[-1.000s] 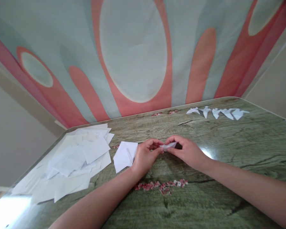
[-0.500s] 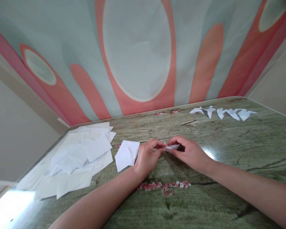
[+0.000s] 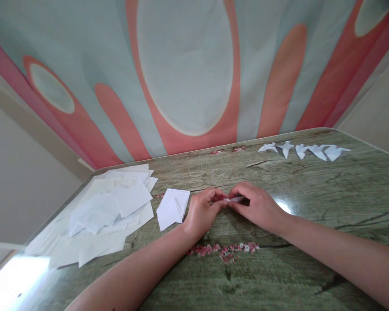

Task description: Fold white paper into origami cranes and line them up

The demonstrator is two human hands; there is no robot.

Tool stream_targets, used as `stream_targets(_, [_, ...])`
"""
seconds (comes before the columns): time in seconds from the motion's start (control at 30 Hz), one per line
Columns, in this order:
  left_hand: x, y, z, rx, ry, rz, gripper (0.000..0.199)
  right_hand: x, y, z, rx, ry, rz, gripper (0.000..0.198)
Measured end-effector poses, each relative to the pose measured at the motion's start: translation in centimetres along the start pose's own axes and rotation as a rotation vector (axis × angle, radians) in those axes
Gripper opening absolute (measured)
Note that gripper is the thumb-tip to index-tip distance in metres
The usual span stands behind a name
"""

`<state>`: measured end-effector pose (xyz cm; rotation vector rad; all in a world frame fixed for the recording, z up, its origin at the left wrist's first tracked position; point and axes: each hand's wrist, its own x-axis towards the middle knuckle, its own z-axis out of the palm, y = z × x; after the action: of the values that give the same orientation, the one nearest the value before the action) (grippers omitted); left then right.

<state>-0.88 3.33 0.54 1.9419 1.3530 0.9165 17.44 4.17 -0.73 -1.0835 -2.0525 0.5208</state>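
Observation:
Between my two hands is a small piece of folded white paper (image 3: 236, 199), held just above the wood-patterned table (image 3: 298, 190). My left hand (image 3: 205, 209) pinches its left end between thumb and fingers. Thumb and forefinger of my right hand (image 3: 255, 204) close on the paper from the right, and the fingertips of both hands nearly meet. Much of the paper is hidden by the fingers, so its exact shape is unclear. Just left of my left hand lies a small stack of white paper (image 3: 172, 209).
A large, loose heap of white paper sheets (image 3: 97, 216) covers the table's left side. Several folded white paper figures (image 3: 301, 150), bird-like in shape, stand in a row at the back right. Behind the table rises a wall with a pink and grey pattern (image 3: 184, 65).
My hands stay together on the folded paper, fingertips slightly closer. Less of the paper shows between them. The stack, heap and row of figures lie as before.

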Motion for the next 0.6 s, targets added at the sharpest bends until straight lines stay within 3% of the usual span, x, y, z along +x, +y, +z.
stream_targets(0.17, [0.05, 0.10, -0.33, 0.123, -0.002, 0.046, 0.007, -0.08, 0.14, 0.00, -0.022, -0.011, 0.000, 0.004])
stream_targets(0.33, [0.28, 0.04, -0.38, 0.102, 0.010, 0.052, 0.008, 0.00, -0.04, -0.20, 0.033, -0.029, 0.072, 0.002])
stream_targets(0.43, [0.40, -0.04, -0.33, -0.058, 0.057, -0.021, 0.014, 0.05, -0.24, -0.50, 0.063, 0.046, 0.099, 0.003])
stream_targets(0.6, [0.47, 0.11, 0.05, -0.570, -0.155, -0.231, 0.031, -0.01, -0.30, -0.78, 0.000, 0.125, -0.122, 0.004])
